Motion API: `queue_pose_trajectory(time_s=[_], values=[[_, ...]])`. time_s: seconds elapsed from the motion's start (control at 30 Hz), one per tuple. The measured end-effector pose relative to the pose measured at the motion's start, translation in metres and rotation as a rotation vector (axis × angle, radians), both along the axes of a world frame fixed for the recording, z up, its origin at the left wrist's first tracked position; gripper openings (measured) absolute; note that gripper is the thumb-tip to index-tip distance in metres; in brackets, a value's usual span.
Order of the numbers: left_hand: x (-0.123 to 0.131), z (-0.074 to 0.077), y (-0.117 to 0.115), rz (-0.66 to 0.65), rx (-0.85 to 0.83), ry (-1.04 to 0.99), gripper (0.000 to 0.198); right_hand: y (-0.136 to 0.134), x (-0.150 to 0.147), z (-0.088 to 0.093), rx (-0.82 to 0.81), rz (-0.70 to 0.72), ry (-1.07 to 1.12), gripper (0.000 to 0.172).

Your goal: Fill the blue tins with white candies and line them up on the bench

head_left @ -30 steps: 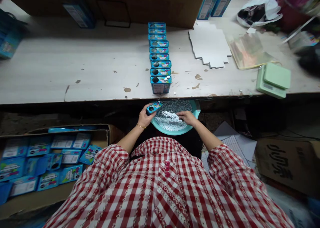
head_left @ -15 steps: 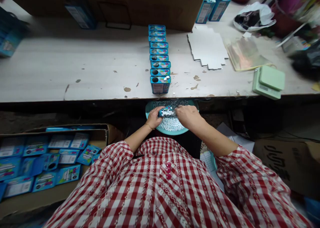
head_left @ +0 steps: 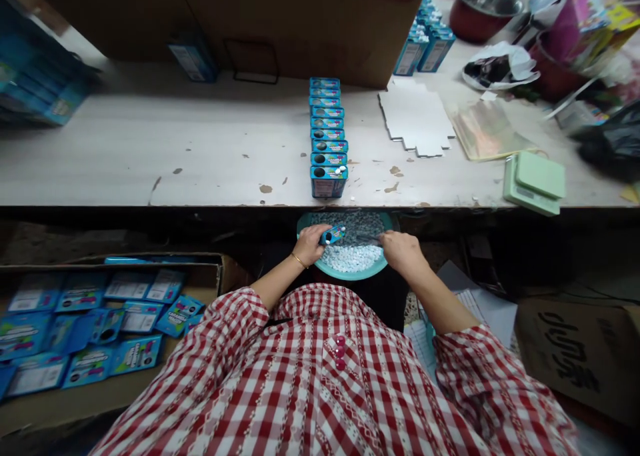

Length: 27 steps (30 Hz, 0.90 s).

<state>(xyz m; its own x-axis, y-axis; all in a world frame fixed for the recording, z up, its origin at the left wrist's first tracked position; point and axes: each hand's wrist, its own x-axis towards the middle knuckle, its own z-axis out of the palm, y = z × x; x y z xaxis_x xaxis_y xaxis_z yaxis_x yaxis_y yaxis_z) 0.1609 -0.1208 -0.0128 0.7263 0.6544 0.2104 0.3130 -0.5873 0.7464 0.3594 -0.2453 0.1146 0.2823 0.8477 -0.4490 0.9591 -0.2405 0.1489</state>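
My left hand point(head_left: 308, 245) is closed around a small blue candy box point(head_left: 333, 235), tilted over a turquoise basin point(head_left: 345, 274). A dark round opening shows in the box's top, with a few white candies at its edges. Loose white candies point(head_left: 353, 259) fill the basin. At the basin's right side, my right hand point(head_left: 401, 251) is closed on a blurred, greyish spoon-like tool point(head_left: 371, 240), whose far end is hard to make out against the candies. A row of upright blue boxes point(head_left: 329, 173) stands on the table ahead; a few candies lie on the nearest one.
On the table point(head_left: 220, 156), a flat white card point(head_left: 417, 119), a plastic bag point(head_left: 493, 126) and a green scale point(head_left: 536, 179) lie to the right. A big cardboard box point(head_left: 300, 23) stands behind. At lower left, an open carton point(head_left: 200, 363) holds several blue boxes.
The heap of white candies on the box top is mostly gone, and its hole now shows. My right hand has moved right, away from the box. The view has shifted slightly.
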Motion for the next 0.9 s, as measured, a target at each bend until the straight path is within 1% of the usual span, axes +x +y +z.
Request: queue_pose_trajectory(time_s=[0.07,0.1,0.17,0.23,0.3,0.4,0.5,0.57,0.6,0.63,0.67,0.7,0.77,0.8,0.83,0.87,0.9], values=[[-0.001,0.003,0.001,0.014,0.013,0.018,0.054,-0.003,0.006,-0.027,-0.045,-0.026,0.016,0.036],[-0.002,0.005,0.001,0.033,-0.006,-0.003,0.052,-0.003,0.007,-0.039,-0.055,-0.035,0.035,0.036],[-0.003,0.011,0.001,0.075,-0.096,-0.087,0.045,-0.004,0.007,-0.059,-0.067,-0.048,0.077,0.038],[-0.004,0.022,0.001,0.101,-0.212,-0.184,0.04,-0.003,0.006,-0.073,-0.084,-0.046,0.113,0.038],[-0.002,0.038,0.003,0.095,-0.289,-0.273,0.043,-0.004,0.006,-0.082,-0.087,-0.03,0.139,0.038],[0.008,0.066,0.017,0.042,-0.302,-0.382,0.048,-0.004,0.006,-0.09,-0.072,-0.011,0.16,0.037],[0.022,0.089,0.038,-0.038,-0.25,-0.426,0.051,-0.007,0.008,-0.096,-0.044,0.004,0.158,0.036],[0.028,0.095,0.049,-0.067,-0.164,-0.387,0.049,-0.009,0.008,-0.098,-0.025,0.023,0.153,0.035],[0.03,0.095,0.052,-0.053,-0.108,-0.36,0.048,-0.011,0.007,-0.097,0.015,0.034,0.157,0.034],[0.03,0.093,0.054,-0.016,-0.049,-0.339,0.046,-0.012,0.006,-0.095,0.094,0.044,0.169,0.033],[0.03,0.089,0.054,0.04,0.007,-0.326,0.045,-0.012,0.004,-0.091,0.216,0.052,0.189,0.033],[0.029,0.085,0.053,0.105,0.058,-0.324,0.045,-0.01,0.002,-0.084,0.375,0.063,0.214,0.034],[0.025,0.073,0.051,0.253,0.143,-0.341,0.051,0.0,-0.004,-0.063,0.719,0.107,0.266,0.04],[0.023,0.068,0.051,0.313,0.171,-0.347,0.057,0.01,-0.007,-0.049,0.848,0.152,0.284,0.045],[0.022,0.064,0.053,0.346,0.188,-0.343,0.066,0.021,-0.009,-0.034,0.927,0.212,0.297,0.052],[0.021,0.06,0.055,0.35,0.191,-0.331,0.076,0.036,-0.011,-0.019,0.957,0.279,0.302,0.06],[0.021,0.057,0.059,0.323,0.178,-0.311,0.086,0.051,-0.013,-0.005,0.94,0.344,0.298,0.069]])
